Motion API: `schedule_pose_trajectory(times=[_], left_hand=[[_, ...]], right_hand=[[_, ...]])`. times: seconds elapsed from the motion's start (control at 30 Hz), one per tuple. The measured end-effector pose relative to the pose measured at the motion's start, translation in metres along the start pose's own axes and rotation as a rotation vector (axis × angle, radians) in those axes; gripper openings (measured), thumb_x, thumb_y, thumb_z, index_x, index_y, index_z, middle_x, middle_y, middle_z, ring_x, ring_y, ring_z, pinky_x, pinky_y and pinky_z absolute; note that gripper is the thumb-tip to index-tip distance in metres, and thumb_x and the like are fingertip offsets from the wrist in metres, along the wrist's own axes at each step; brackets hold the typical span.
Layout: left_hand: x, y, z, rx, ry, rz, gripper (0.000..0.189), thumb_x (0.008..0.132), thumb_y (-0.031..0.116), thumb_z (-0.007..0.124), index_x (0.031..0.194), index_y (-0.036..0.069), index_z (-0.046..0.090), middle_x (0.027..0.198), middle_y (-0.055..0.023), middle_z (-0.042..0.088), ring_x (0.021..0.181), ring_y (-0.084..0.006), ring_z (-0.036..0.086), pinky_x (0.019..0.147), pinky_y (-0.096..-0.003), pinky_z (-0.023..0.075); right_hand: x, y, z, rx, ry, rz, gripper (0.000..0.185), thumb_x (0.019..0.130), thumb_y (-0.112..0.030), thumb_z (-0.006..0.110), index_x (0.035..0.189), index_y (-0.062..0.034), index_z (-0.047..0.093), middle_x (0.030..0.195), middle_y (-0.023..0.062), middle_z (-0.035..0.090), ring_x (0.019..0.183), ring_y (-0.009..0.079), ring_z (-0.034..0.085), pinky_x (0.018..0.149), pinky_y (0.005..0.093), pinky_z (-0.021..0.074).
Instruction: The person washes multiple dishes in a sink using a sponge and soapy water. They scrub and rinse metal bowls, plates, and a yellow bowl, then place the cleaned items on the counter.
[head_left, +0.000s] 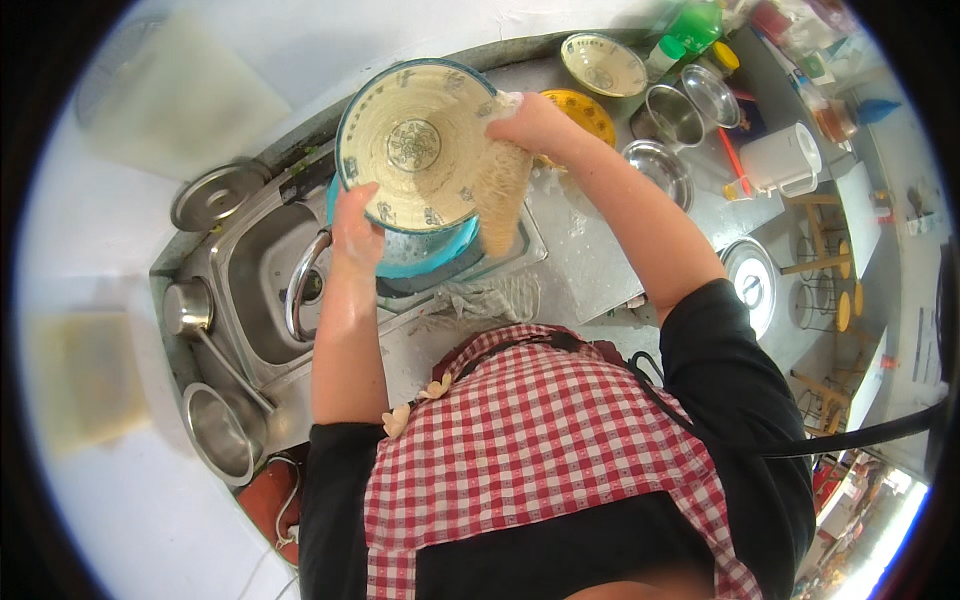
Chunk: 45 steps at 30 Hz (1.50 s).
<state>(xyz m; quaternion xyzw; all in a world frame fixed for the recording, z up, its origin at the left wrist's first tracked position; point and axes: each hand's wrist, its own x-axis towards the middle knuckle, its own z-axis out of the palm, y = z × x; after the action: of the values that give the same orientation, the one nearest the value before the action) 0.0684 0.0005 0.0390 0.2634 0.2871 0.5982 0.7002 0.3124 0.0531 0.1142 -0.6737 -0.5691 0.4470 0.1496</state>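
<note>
A large cream bowl with a blue rim and blue patterns is tilted, its inside facing the camera. My left hand grips its lower left rim, thumb on the inside. At the upper right rim, my right hand holds a tan, textured scrubbing cloth, which hangs down beside the bowl. Some suds cling to that hand. Below the bowl, a turquoise basin with sudsy water sits in the sink area, partly hidden by the bowl. Which part of the right hand touches the rim is hard to tell.
Left of the basin are a steel sink and a curved faucet. A ladle, a steel bowl and a pot lid lie along the left. Another patterned bowl, a yellow plate and a white pitcher stand right.
</note>
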Motion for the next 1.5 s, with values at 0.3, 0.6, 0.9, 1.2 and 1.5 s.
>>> schedule_pose_trajectory(times=[0.3,0.6,0.9,1.2,1.5], left_hand=[[-0.010,-0.017,0.053,-0.142,0.393,0.034,0.047,0.087,0.030,0.053,0.125,0.003,0.052,0.123,-0.0140,0.058,0.113,-0.0283,0.056,0.098,-0.0417,0.0449],[0.027,-0.097,-0.011,1.578,0.095,-0.109,0.051,0.090,0.029,0.052,0.130,-0.002,0.046,0.128,-0.0172,0.052,0.124,-0.0291,0.046,0.107,-0.0398,0.0363],[0.023,-0.062,-0.049,1.427,0.007,-0.169,0.085,0.083,0.044,0.065,0.147,0.002,0.028,0.149,-0.0250,0.029,0.139,-0.0387,0.026,0.112,-0.0478,0.0261],[0.087,-0.151,-0.101,1.964,-0.716,-1.062,0.059,0.078,0.039,0.068,0.122,0.001,0.059,0.115,-0.0276,0.061,0.110,-0.0370,0.058,0.094,-0.0446,0.0460],[0.097,-0.206,-0.131,2.433,-1.101,-0.686,0.048,0.079,0.035,0.067,0.113,0.002,0.064,0.106,-0.0267,0.064,0.101,-0.0361,0.062,0.088,-0.0443,0.0487]], right_hand=[[-0.042,-0.027,0.033,0.364,0.023,0.079,0.040,0.080,-0.021,0.067,0.112,0.0029,0.063,0.097,0.0146,0.068,0.081,0.0228,0.068,0.065,0.0361,0.0569],[-0.030,0.005,0.096,1.240,0.005,0.074,0.038,0.081,-0.018,0.065,0.113,0.0021,0.060,0.099,0.0122,0.066,0.086,0.0212,0.066,0.063,0.0357,0.0529],[0.126,0.144,-0.070,1.432,0.484,0.214,0.024,0.092,-0.019,0.057,0.115,-0.0114,0.056,0.098,0.0059,0.065,0.076,0.0180,0.063,0.054,0.0312,0.0469],[0.197,0.166,-0.137,1.608,0.693,0.162,0.023,0.097,-0.020,0.050,0.119,-0.0116,0.052,0.114,0.0083,0.060,0.090,0.0225,0.061,0.062,0.0343,0.0538],[0.073,0.134,-0.067,0.136,0.132,0.017,0.048,0.074,-0.027,0.068,0.118,-0.0081,0.062,0.098,0.0137,0.068,0.091,0.0281,0.066,0.080,0.0367,0.0527]])
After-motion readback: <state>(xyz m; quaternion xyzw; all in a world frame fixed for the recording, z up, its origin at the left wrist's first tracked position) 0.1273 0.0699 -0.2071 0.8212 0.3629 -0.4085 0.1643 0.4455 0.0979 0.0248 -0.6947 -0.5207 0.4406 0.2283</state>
